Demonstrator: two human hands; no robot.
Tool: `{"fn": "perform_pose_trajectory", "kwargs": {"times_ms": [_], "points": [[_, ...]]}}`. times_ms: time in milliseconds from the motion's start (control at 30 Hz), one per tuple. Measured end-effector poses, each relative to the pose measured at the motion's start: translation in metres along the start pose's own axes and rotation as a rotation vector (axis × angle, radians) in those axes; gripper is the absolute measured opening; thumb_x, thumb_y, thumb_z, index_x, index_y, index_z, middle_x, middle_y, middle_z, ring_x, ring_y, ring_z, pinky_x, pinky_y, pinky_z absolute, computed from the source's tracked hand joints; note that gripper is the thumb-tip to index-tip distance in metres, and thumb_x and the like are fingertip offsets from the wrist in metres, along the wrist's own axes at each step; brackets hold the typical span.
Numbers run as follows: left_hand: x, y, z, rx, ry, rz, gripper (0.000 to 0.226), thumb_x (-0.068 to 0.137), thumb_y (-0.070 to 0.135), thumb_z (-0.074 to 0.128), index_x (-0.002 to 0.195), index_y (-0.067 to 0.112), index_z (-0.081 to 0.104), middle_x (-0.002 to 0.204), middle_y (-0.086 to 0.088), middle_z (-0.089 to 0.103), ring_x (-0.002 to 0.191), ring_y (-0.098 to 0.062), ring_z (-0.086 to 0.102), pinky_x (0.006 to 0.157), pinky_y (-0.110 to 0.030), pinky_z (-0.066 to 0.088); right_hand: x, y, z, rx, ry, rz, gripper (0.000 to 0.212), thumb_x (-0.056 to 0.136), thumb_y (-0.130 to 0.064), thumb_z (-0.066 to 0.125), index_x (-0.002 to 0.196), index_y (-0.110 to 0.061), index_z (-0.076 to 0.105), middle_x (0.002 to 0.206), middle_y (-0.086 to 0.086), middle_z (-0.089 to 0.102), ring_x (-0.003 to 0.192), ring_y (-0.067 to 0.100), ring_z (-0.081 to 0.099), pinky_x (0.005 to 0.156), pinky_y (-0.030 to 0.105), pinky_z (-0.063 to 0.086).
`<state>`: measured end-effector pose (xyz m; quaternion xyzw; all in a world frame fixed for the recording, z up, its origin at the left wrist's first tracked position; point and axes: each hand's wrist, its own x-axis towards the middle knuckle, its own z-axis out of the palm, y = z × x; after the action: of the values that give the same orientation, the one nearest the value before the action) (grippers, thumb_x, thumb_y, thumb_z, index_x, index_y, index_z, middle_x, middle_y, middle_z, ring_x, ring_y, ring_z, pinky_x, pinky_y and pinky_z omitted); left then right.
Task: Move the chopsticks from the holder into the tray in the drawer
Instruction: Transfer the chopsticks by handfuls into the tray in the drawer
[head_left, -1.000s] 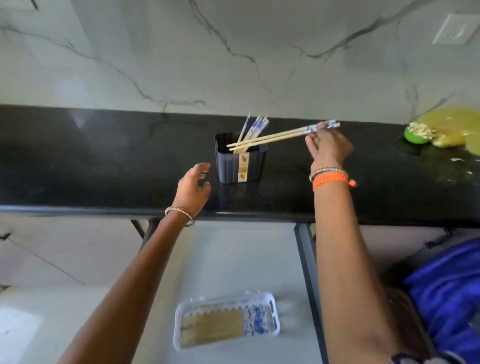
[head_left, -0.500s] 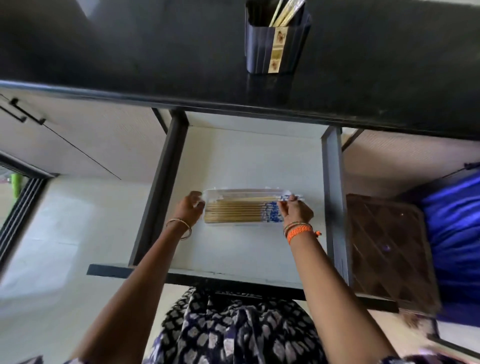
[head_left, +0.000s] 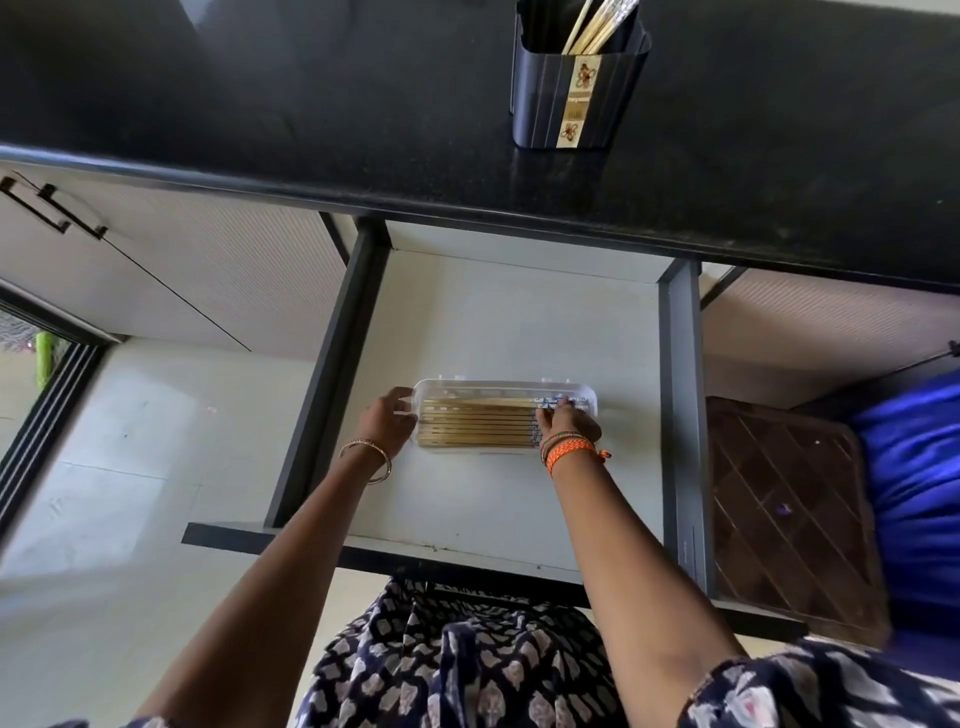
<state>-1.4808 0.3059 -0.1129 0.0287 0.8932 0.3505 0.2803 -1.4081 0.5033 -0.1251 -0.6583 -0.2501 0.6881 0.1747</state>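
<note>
No text, brand, number or sign can be read anywhere in the head view. The dark chopstick holder (head_left: 577, 85) on the black countertop (head_left: 311, 104) carries a narrow cream label strip (head_left: 578, 101) down its front, printed with small orange-brown flower-like motifs; any lettering on it is too small to make out. The chopsticks (head_left: 478, 422) in the clear tray (head_left: 506, 385) show a blue-and-white pattern at their ends, not legible characters.
</note>
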Motion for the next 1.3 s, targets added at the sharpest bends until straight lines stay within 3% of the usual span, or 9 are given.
{"fn": "perform_pose_trajectory", "kwargs": {"times_ms": [100,167,267,400,500,667,900,1233,1300], "points": [[-0.001,-0.001,0.001,0.002,-0.003,-0.003,0.039,0.082,-0.003,0.054,0.12,0.004,0.053,0.112,-0.024,0.064,0.102,-0.037,0.061,0.089,-0.045,0.051,-0.008,-0.005,0.006,0.003,-0.003,0.01,0.006,0.091,0.005,0.051,0.095,0.008,0.055,0.117,0.027,0.058,0.1,0.036,0.062,0.094,0.042,0.053],[-0.001,-0.001,0.001,0.0,-0.01,-0.001,0.039,0.082,-0.003,0.054,0.12,0.004,0.053,0.113,-0.024,0.064,0.102,-0.037,0.061,0.09,-0.047,0.051,-0.008,-0.008,0.006,-0.005,-0.032,0.018,0.04,0.092,0.01,0.047,0.131,0.004,0.045,0.124,0.028,0.055,0.113,0.039,0.059,0.102,0.044,0.047],[-0.001,-0.003,0.002,-0.002,-0.004,0.008,0.04,0.082,-0.003,0.055,0.121,0.004,0.052,0.115,-0.023,0.064,0.102,-0.035,0.062,0.091,-0.046,0.051,-0.014,-0.009,0.004,-0.059,-0.051,0.049,0.057,0.09,0.017,0.04,0.144,-0.001,0.033,0.132,0.029,0.053,0.124,0.038,0.053,0.106,0.043,0.042],[0.001,-0.004,0.003,-0.036,-0.007,-0.006,0.04,0.083,-0.004,0.054,0.122,0.004,0.051,0.118,-0.023,0.063,0.104,-0.035,0.061,0.093,-0.046,0.05,-0.014,-0.007,0.004,-0.138,-0.052,0.049,0.053,0.088,0.016,0.043,0.139,0.002,0.042,0.102,0.018,0.059,0.077,0.023,0.06,0.099,0.037,0.05],[0.002,0.0,0.003,-0.07,0.001,-0.006,0.041,0.085,-0.002,0.053,0.125,0.005,0.047,0.124,-0.022,0.057,0.107,-0.035,0.06,0.095,-0.044,0.05,-0.018,-0.01,0.008,-0.158,-0.091,0.057,0.048,0.087,0.02,0.041,0.13,0.002,0.046,0.114,0.021,0.056,0.084,0.024,0.053,0.096,0.038,0.052],[0.015,0.042,-0.01,-0.102,0.118,0.149,0.04,0.086,-0.001,0.052,0.125,0.006,0.046,0.128,-0.018,0.055,0.113,-0.031,0.056,0.092,-0.036,0.045,-0.039,-0.036,0.028,-0.18,-0.33,0.015,0.022,0.088,0.014,0.046,0.072,0.002,0.052,0.073,0.014,0.051,0.067,0.018,0.053,0.073,0.032,0.058],[0.064,0.199,-0.063,-0.233,0.291,0.605,0.033,0.083,-0.005,0.049,0.112,0.006,0.058,0.11,-0.012,0.066,0.091,-0.015,0.06,0.08,-0.022,0.048,-0.09,-0.167,0.096,-0.286,-0.572,-0.446,0.025,0.088,0.007,0.049,0.079,-0.013,0.061,0.072,0.003,0.061,0.063,0.011,0.058,0.058,0.022,0.053],[0.16,0.314,-0.105,0.101,0.373,0.847,0.035,0.088,0.013,0.053,0.124,0.014,0.053,0.127,-0.009,0.057,0.117,-0.024,0.054,0.097,-0.034,0.045,-0.04,-0.337,0.229,-0.426,-0.232,-1.014,0.032,0.086,-0.011,0.057,0.099,0.017,0.063,0.074,0.013,0.057,0.078,0.013,0.038,0.07,0.037,0.049],[0.172,0.313,-0.103,0.149,0.352,0.87,0.035,0.089,0.014,0.053,0.124,0.014,0.053,0.128,-0.009,0.057,0.117,-0.024,0.054,0.095,-0.035,0.046,-0.026,-0.347,0.252,-0.443,-0.228,-1.021,0.038,0.085,-0.016,0.061,0.097,0.019,0.061,0.081,0.023,0.069,0.089,0.04,0.067,0.072,0.041,0.052]]}}
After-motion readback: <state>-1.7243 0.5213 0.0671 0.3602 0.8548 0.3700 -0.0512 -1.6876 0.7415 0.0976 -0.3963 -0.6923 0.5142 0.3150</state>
